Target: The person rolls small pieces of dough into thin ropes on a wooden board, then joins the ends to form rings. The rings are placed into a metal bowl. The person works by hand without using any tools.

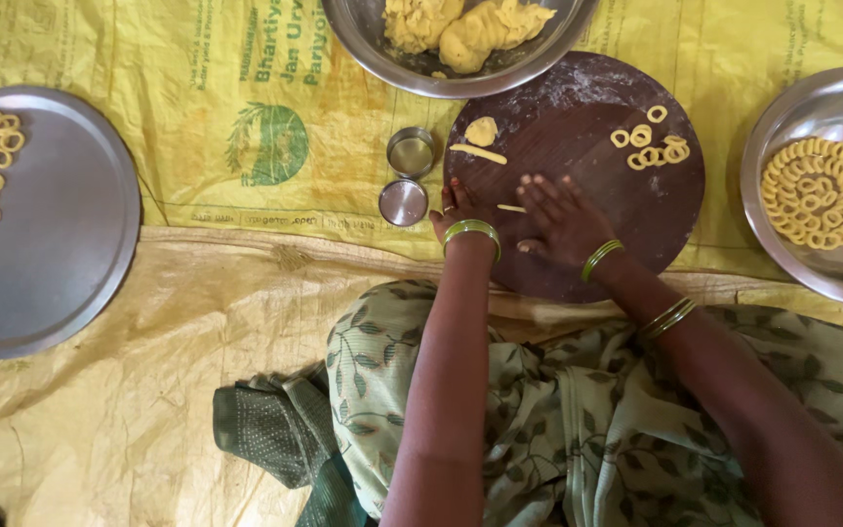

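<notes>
While both hands work a thin yellow dough strip on the round dark wooden board, the right hand presses flat, fingers together; the left hand's fingers are mostly hidden, so I cannot tell. Small yellow dough rings lie finished on the board, more on two steel plates, while lumps remain in the steel bowl. Yellow plastic sheeting covers the floor.

Both forearms reach forward and converge. The left hand lies low, fingers partly curled under. The right hand rests palm down, fingers spread flat.
</notes>
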